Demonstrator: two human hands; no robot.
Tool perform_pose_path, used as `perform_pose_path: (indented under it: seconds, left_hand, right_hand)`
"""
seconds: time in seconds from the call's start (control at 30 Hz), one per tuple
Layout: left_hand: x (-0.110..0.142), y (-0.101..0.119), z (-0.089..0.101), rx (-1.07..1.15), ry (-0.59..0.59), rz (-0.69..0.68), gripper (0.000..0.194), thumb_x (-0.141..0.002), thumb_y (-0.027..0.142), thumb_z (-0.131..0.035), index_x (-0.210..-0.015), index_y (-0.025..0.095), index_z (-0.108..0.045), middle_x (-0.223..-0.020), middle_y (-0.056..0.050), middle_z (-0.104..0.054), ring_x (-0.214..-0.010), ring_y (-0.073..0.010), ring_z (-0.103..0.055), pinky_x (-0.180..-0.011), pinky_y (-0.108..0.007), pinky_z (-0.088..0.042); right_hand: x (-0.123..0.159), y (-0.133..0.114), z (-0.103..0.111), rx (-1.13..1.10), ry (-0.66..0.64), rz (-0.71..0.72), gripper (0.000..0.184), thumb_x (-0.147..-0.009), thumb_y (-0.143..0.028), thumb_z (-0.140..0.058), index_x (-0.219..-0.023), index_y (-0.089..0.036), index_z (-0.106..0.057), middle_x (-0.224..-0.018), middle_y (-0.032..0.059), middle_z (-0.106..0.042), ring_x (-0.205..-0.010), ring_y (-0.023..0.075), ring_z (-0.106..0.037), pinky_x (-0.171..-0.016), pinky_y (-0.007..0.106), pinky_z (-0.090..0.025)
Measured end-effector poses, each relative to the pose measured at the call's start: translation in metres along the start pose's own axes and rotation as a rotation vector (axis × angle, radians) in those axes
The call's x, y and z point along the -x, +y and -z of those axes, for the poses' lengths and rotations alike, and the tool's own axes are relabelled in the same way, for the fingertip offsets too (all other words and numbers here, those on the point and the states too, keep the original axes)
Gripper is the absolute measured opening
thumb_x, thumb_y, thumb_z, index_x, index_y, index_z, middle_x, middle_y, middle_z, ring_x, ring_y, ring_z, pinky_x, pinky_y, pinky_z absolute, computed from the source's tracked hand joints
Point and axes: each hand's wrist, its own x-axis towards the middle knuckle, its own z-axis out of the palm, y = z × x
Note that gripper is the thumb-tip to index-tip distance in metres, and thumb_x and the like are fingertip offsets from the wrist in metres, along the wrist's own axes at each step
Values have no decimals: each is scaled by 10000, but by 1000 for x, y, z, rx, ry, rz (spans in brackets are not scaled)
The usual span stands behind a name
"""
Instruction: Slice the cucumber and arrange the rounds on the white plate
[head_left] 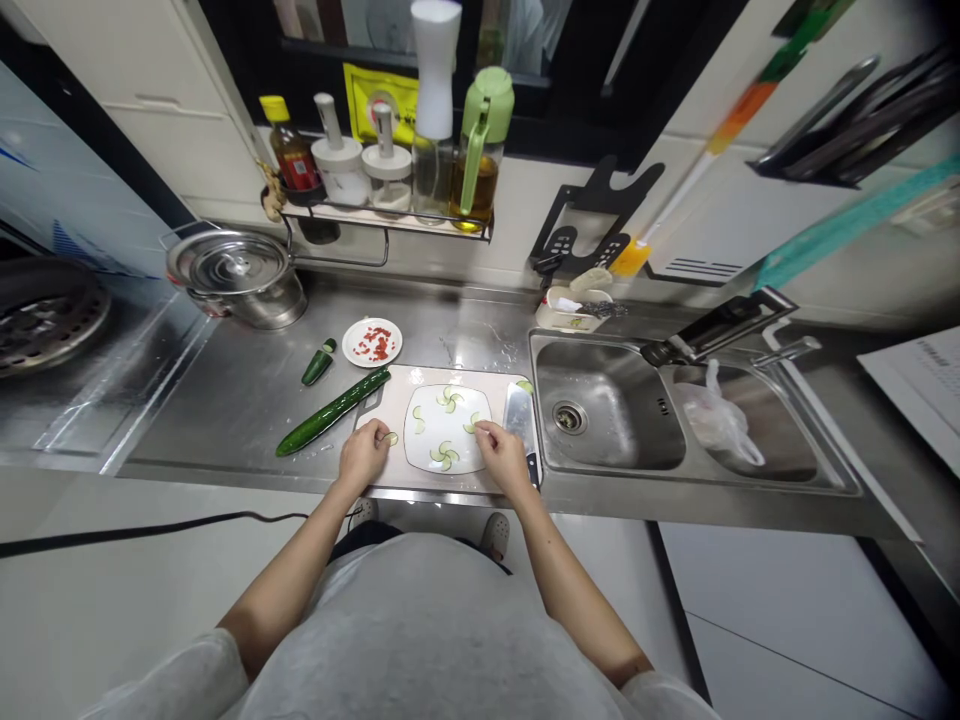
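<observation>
A white square plate [431, 432] lies on the pale cutting board [405, 482], with thin cucumber slices [449, 400] fanned in pinwheels near its top and bottom edges. More slices rest at its left and right sides. My left hand [364, 455], just left of the plate, pinches a small cucumber slice [391, 438]. At the plate's right rim, my right hand [501, 455] has its fingertips closed on a cucumber slice [472, 424]. A knife [519, 415] lies along the board's right side, partly behind my right hand. One long cucumber [330, 413] reaches over the board's left corner.
Cut cucumber pieces [318, 365] and a small white plate [349, 346] of red bits lie behind the board. A lidded steel pot [262, 290] stands at the back left. The double sink [607, 400] is to the right. Seasoning bottles [431, 180] line a wall rack.
</observation>
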Motion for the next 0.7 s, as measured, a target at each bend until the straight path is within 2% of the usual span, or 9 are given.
perform_pose_path:
  seconds: [0.13, 0.2, 0.27, 0.43, 0.53, 0.7]
  left_hand:
    - [-1, 12, 7, 452, -28, 75, 254, -731, 399, -651, -862, 190, -589, -708, 16, -588, -639, -123, -540, -639, -255, -434]
    - [-1, 24, 16, 719, -76, 59, 359, -673, 444, -704, -874, 171, -585, -705, 18, -581, -650, -114, -554, -657, -254, -453]
    - [-1, 40, 28, 867, -130, 14, 401, -644, 446, -742, -896, 175, -589, -730, 17, -592, -694, -117, -576, -702, -262, -466]
    - [5, 80, 54, 974, -239, -78, 430, -643, 420, -769, -950, 189, -576, -743, 19, -612, -722, -121, -592, -738, -270, -458]
    - [8, 91, 58, 1002, -302, -114, 438, -653, 383, -775, -983, 195, -558, -754, 17, -627, -716, -118, -594, -722, -256, -443]
    - [12, 92, 57, 974, -297, -137, 453, -663, 374, -768, -1024, 194, -562, -754, 10, -627, -703, -119, -579, -688, -246, -423]
  right_hand:
    - [-2, -9, 2, -67, 8, 0, 393, -863, -427, -455, -983, -172, -729, -532, -17, -522, -540, 144, -490, -579, 250, -376]
    - [-6, -20, 3, -138, 2, 4, 367, -845, -426, -483, -966, -173, -719, -556, -24, -521, -558, 137, -492, -595, 248, -392]
    - [-13, -34, 4, -234, -31, 17, 341, -824, -427, -515, -958, -176, -703, -612, -22, -548, -601, 134, -509, -621, 248, -416]
    - [-25, -71, 5, -437, -245, 149, 336, -794, -404, -589, -1027, -173, -658, -850, 18, -644, -764, 134, -562, -753, 273, -458]
    - [-25, -84, 4, -503, -348, 180, 269, -793, -390, -603, -928, -163, -653, -865, 30, -661, -788, 136, -576, -764, 279, -455]
    - [-19, -88, 1, -544, -318, 140, 184, -780, -347, -595, -751, -165, -609, -755, 8, -644, -718, 125, -562, -716, 264, -450]
